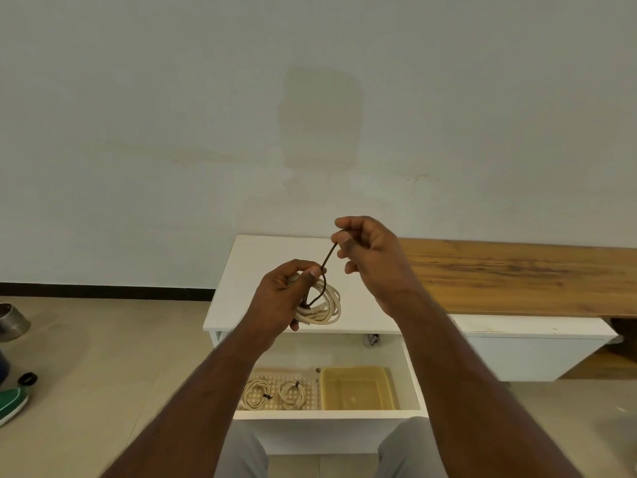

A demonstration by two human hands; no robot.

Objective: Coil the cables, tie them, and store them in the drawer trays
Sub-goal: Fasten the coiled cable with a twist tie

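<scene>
Head view: both forearms are raised over the open drawer (pixel 412 381), hands held in front of the white cabinet (pixel 241 270). Left hand (pixel 281 298) is clenched round a coiled cream cable (pixel 325 307), thumb pressed on top of the coil, coil hanging to the right of the palm. Right hand (pixel 370 260) is held higher and to the right, wrist bent back; thumb and forefinger are pinched on the upper end of a dark tie (pixel 327 258), other fingers curled loosely. Tie is drawn taut between the hands, its lower part looped through the coil.

Hard to tell: whether the tie is knotted yet, since the lower end is lost behind the left thumb and the coil. A cable plug seems visible near the coil's lower left but is too blurred to confirm. Left fingertips are hidden behind the coil. Small grey item under the cabinet top edge can't be identified.

In the drawer, a perforated tray (pixel 275 379) at left holds two tied coils (pixel 256 393) (pixel 293 395), apart from each other, each w/ a dark tie. Just beside it, at right, sits a yellow tray (pixel 358 388). Left part of the perforated tray is covered by the left forearm. Wooden bench top (pixel 517 274) runs right from the cabinet. On the floor at far left: metal bowl (pixel 12 320), green shoe (pixel 12 403), both cut off by the frame edge. Grey trouser knees show at the bottom.
</scene>
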